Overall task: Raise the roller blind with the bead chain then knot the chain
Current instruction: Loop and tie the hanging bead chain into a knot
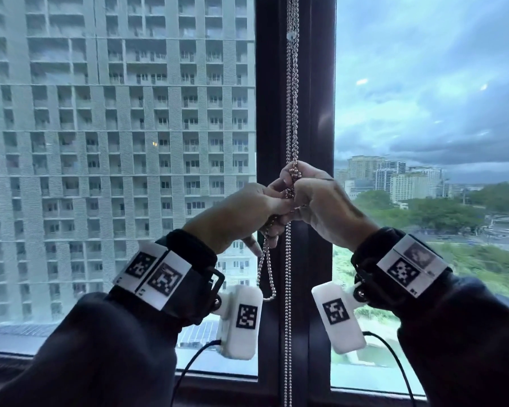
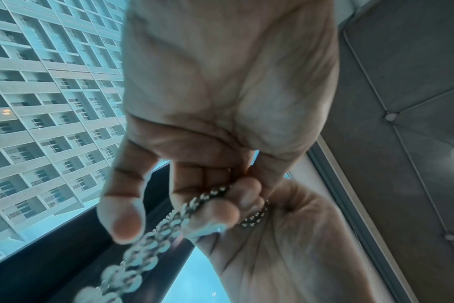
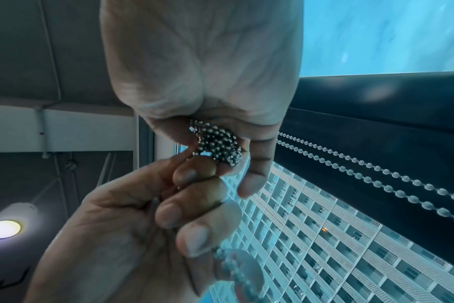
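Note:
The metal bead chain [image 1: 292, 113] hangs down in front of the dark window post. Both hands meet on it at mid-height. My right hand [image 1: 299, 198] pinches a bunched tangle of beads [image 3: 215, 143], which shows as a knot [image 1: 294, 171] at its fingertips. My left hand [image 1: 276, 207] touches the right hand from the left, and its curled fingers [image 2: 213, 205] grip a doubled stretch of chain [image 2: 169, 221]. A slack loop [image 1: 269, 289] dangles under the left hand. Other strands [image 1: 288, 348] run straight down. I cannot clearly make out the blind itself.
The dark window post [image 1: 315, 113] stands between two glass panes, with a tower block outside on the left. A dark sill [image 1: 71, 362] runs along the bottom. Two taut chain strands [image 3: 376, 174] run past the right hand. A ceiling lamp [image 3: 3, 228] glows indoors.

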### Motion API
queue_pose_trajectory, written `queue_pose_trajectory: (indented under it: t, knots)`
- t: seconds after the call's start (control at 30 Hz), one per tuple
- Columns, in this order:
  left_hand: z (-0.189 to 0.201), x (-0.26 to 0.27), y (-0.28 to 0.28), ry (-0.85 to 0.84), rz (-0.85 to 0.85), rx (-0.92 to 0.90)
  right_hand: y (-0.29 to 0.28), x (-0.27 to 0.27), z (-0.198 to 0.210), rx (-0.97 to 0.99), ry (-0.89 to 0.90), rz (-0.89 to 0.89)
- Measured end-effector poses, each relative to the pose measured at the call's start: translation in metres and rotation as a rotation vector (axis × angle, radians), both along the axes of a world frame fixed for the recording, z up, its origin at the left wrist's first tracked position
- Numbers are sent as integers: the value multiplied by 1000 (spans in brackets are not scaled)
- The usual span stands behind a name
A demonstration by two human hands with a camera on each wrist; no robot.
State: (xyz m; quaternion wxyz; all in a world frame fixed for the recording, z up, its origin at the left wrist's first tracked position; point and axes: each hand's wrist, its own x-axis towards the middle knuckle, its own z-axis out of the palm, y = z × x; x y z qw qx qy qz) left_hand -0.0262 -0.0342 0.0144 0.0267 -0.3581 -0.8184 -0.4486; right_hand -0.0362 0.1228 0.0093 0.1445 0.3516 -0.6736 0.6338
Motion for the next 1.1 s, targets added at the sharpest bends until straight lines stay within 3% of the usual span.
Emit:
queue_pose_trajectory:
  t: [0.1, 0.3, 0.5, 0.77, 0.93, 1.1]
  knots:
    - [-4, 1, 5, 21, -4, -6, -7, 1, -5, 28, 46, -106]
    - [-8, 3, 6, 39, -70, -114, -8, -12, 5, -95, 174, -309]
    - [-14, 2, 8, 77, -72, -253, -12, -11, 5, -236, 129, -221]
    - [-17, -6, 1, 152, -23, -391, -13, -15, 7, -222, 67, -44]
    - [-16, -6, 5, 217, -52, -399, -23, -19, -13, -300, 68, -70]
    - [-11, -22, -9, 229, 74, -412, -16, -20, -8, -146, 37, -16]
